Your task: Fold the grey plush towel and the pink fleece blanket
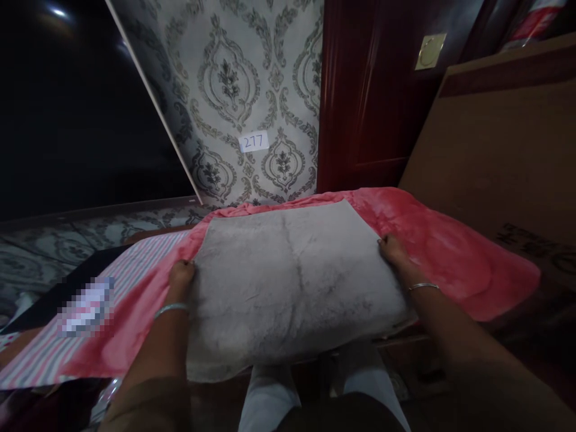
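Basically, a grey cloth [270,282] lay spread mid-view over a pink blanket [454,252], with a crease running down its middle. Left hand [182,276] was fisted on the cloth's edge at 9 o'clock; right hand [393,249] gripped the opposite edge, roughly 2 to 3 o'clock. Both wrists wore a bracelet [423,286]. Pink blanket showed widest toward 3 o'clock; striped fabric [148,258] sat near 9. Around the cloth: dark screen [81,108] at 10, paper label [254,141] reading 277 near 12 on patterned wallpaper [229,78], dark-red door [387,90] at 1, cardboard box [508,150] at 2. Light-clad legs [270,399] at 6.
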The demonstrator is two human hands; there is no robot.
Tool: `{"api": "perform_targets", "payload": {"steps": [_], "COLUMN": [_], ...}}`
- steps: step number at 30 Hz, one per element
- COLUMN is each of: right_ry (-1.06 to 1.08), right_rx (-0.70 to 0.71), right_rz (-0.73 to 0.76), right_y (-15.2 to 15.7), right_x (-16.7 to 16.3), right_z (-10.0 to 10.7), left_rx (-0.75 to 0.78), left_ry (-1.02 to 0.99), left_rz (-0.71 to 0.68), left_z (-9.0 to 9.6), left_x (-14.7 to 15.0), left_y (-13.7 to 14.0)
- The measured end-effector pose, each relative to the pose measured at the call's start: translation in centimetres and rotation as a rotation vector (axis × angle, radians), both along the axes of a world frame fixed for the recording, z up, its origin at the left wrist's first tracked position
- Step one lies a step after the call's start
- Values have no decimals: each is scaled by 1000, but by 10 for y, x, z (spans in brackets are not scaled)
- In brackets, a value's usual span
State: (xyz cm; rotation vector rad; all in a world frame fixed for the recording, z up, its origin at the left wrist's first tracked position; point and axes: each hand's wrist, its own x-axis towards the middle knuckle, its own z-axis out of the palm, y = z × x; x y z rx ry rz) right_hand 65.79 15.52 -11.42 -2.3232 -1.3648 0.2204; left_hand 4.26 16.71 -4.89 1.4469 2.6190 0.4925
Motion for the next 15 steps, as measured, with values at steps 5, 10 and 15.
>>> {"api": "perform_targets", "payload": {"steps": [5,10,15], "right_ry": [71,1,-96], "right_rx": [18,-15,-90], "right_rz": [34,-58,-182], "right_y": [-29,-85,-106], "right_x": [16,22,7], "right_z": [1,-17,-20], "left_rx": [-44,-96,-83], "left_ry": [36,82,105], "left_rz": [-72,-88,13], "left_z": [8,-9,-23], "left_x": [-11,-26,-8], "left_y": [-21,-73,-107]}}
